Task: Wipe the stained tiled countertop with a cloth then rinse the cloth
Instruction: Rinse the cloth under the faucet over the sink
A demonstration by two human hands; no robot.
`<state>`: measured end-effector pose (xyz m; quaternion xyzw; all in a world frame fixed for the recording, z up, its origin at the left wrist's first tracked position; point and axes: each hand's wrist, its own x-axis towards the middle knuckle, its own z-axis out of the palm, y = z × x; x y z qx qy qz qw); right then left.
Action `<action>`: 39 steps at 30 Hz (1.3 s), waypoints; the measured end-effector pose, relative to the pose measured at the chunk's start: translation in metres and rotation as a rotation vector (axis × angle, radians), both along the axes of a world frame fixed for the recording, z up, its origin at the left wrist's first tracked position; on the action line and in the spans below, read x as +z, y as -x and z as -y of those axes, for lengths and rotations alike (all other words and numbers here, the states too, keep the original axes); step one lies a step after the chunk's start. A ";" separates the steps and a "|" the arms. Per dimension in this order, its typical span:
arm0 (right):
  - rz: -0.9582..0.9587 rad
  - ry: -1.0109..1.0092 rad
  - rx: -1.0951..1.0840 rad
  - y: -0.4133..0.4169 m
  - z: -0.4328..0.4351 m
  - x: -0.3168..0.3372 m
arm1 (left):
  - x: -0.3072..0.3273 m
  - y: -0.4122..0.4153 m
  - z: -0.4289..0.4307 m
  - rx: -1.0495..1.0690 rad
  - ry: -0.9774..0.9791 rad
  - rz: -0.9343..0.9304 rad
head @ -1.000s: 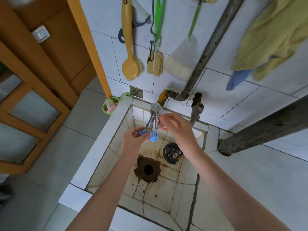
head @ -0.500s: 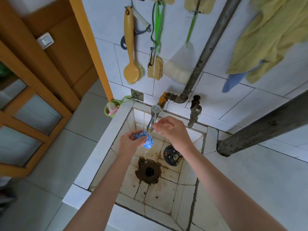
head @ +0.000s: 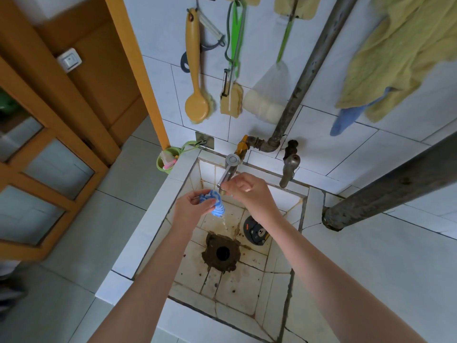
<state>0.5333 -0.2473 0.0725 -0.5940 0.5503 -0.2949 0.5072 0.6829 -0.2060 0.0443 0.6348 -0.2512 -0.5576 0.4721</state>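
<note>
A small green plastic cup (head: 165, 161) holding pink items hangs left of a stained white-tiled sink (head: 237, 293). In the sink, a round black bear-print disc (head: 256, 231) lies beside the drain. The left hand (head: 191, 206) has its fingers curled around a bunched blue-and-white cloth (head: 217, 205) under a chrome tap (head: 228, 172). The right hand (head: 249, 191) pinches the tap's tip.

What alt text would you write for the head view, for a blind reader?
A left hand holds a crumpled blue-and-white striped cloth under a chrome tap, whose spout tip the right hand pinches. Thin water falls into a stained white-tiled sink.
</note>
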 end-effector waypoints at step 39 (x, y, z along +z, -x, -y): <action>-0.139 0.025 -0.074 -0.008 -0.072 -0.033 | -0.012 0.025 -0.041 -0.007 -0.173 -0.307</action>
